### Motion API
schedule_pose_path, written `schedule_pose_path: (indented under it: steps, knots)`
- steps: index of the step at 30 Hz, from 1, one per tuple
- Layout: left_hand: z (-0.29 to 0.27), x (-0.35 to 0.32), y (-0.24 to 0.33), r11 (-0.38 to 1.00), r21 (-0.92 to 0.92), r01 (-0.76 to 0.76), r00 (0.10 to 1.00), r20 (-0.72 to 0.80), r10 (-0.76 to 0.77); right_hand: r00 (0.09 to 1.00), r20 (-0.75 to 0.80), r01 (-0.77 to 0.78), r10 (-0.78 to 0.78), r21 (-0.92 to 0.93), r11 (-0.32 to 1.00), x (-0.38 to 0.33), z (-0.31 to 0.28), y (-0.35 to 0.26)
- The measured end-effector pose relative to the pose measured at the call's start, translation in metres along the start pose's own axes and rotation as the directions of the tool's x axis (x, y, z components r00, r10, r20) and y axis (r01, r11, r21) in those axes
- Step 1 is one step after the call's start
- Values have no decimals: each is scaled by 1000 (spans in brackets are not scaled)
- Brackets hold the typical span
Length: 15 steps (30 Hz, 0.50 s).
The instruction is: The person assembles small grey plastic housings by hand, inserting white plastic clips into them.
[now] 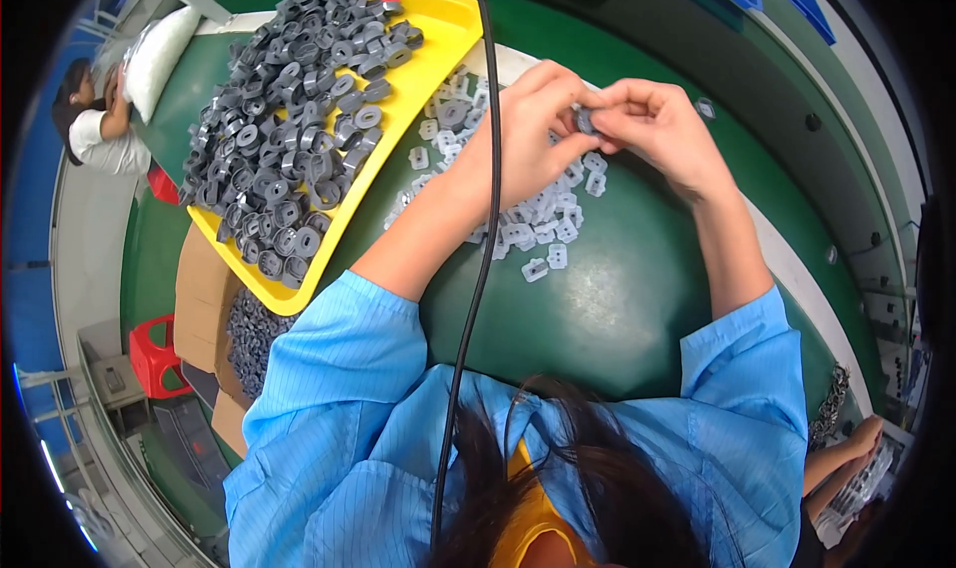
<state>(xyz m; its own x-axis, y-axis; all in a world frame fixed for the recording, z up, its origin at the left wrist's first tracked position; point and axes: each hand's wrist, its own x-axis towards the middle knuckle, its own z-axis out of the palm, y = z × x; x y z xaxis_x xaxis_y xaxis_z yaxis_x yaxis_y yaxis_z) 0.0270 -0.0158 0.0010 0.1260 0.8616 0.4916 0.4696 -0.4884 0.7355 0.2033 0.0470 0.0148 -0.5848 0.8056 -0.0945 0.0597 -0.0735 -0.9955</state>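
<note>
Above the green table (pixel 627 319) my two hands meet, fingertips together. Between them is a small grey plastic part (pixel 585 122), mostly covered by the fingers. My left hand (pixel 538 120) pinches it from one side, and the closed fingers of my right hand (pixel 657 130) grip it from the other. Below and left of the hands lie many small translucent white plastic pieces (pixel 538 225), loosely scattered. To the left, a yellow tray (pixel 448 20) carries a heap of round grey plastic parts (pixel 289 140), much like the held one in colour.
A black cable (pixel 488 220) hangs across the view, passing over my left wrist. At lower left stands a cardboard box (pixel 204 289) of more grey parts, near a red stool (pixel 154 359). One person (pixel 100 120) handles a white bag; another person's hands (pixel 856 449) are at lower right.
</note>
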Motion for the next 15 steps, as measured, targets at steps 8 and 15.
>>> schedule_pose_path:
  steps: [8, 15]
  knots:
    - [-1, 2, -6, 997, -57, -55, 995, 78, 59, 989, -33, 122, -142, -351, 929, 3, 10, 5]
    - [-39, 16, -31, 853, 521, 11, 1000, 11, -20, 970, -240, 66, -47, 73, 995, 16, -29, 23]
